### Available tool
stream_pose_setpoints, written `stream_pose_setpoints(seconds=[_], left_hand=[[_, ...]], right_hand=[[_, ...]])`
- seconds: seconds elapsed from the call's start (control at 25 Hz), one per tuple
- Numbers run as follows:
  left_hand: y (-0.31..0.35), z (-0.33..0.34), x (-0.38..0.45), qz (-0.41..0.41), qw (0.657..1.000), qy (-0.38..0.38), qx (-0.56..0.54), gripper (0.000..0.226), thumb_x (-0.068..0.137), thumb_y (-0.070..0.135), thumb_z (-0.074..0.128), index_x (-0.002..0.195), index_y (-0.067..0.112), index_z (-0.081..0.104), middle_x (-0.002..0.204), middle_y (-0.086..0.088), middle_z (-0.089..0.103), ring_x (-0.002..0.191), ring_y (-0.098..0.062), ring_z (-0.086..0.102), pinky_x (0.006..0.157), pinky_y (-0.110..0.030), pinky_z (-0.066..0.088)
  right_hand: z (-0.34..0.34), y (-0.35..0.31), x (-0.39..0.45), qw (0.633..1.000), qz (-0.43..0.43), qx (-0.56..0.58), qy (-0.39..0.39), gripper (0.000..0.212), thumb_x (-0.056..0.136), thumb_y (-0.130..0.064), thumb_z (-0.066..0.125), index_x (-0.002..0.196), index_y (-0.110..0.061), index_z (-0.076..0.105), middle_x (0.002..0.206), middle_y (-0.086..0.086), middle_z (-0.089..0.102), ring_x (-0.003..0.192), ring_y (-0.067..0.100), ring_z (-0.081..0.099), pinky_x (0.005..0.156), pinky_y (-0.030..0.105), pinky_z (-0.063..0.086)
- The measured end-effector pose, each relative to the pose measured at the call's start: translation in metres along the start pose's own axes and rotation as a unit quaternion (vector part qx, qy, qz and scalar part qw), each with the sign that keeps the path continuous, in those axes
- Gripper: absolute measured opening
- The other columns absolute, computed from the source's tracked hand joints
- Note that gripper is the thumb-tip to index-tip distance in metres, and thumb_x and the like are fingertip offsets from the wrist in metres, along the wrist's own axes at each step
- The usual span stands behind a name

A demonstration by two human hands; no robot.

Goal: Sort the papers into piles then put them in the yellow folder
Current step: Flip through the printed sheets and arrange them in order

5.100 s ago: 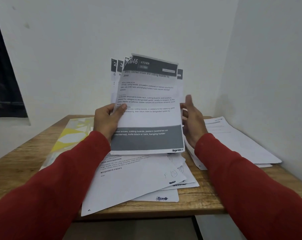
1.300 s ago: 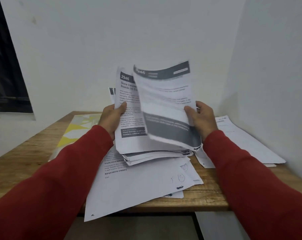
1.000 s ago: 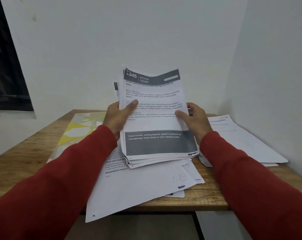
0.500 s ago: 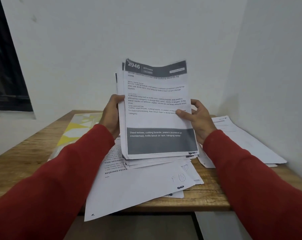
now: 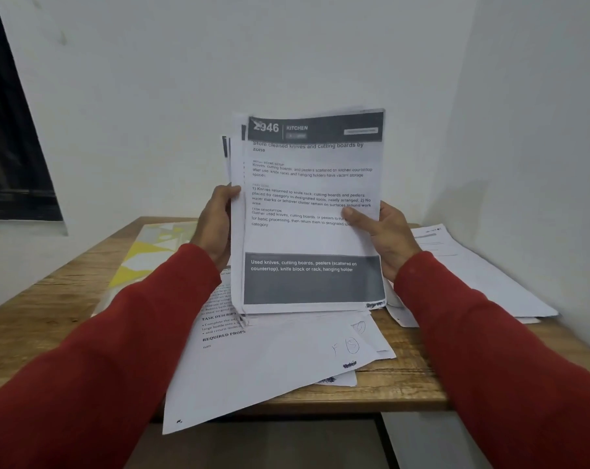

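Wooden table (image 5: 60, 319) in the white corner, loose white sheets (image 5: 280, 360) spread over its front edge, second paper pile (image 5: 473, 269) at right by the wall. Yellow-patterned plastic folder (image 5: 144, 258) flat at left, part-hidden by the sleeve. Upright stack of printed sheets (image 5: 312, 214), bottom edge resting on the loose sheets: left hand (image 5: 215, 225) curled round its left edge, right hand (image 5: 385, 231) gripping the right edge, thumb on the front page.

Two bare hands, left hand (image 5: 215, 222) at ten o'clock, right hand (image 5: 386, 235) at two o'clock, long plain red sleeves (image 5: 124, 340) reaching both wrists
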State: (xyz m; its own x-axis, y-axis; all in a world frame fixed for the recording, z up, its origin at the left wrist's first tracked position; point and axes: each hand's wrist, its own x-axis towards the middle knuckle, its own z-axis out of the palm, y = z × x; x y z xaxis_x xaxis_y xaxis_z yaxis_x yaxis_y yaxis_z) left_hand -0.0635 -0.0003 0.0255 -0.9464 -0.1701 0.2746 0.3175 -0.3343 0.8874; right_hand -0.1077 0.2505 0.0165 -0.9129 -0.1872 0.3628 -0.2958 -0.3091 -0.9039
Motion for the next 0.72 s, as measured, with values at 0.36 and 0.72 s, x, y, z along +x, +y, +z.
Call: stream_pose_setpoints(seconds=[0.36,0.72], left_hand=[[0.004,-0.008,0.000,0.025,0.998,0.056,0.029,0.049,0.094,0.014,0.067,0.137,0.033,0.055,0.105,0.000,0.077,0.082,-0.016,0.072,0.062,-0.035,0.062],[0.000,-0.018,0.006,-0.098,0.995,0.012,0.016,0.044,0.096,0.040,0.060,0.129,0.011,0.063,0.120,-0.014,0.071,0.105,-0.030,0.071,0.087,-0.050,0.059]], right_hand=[[-0.008,-0.003,0.005,0.998,0.005,0.045,0.046,0.038,0.091,-0.004,0.067,0.129,0.000,0.061,0.121,0.016,0.071,0.114,0.035,0.067,0.097,0.048,0.055],[-0.012,-0.005,0.006,0.996,-0.010,0.052,0.068,0.037,0.092,-0.004,0.067,0.128,-0.002,0.061,0.121,0.016,0.071,0.112,0.034,0.068,0.096,0.049,0.056]])
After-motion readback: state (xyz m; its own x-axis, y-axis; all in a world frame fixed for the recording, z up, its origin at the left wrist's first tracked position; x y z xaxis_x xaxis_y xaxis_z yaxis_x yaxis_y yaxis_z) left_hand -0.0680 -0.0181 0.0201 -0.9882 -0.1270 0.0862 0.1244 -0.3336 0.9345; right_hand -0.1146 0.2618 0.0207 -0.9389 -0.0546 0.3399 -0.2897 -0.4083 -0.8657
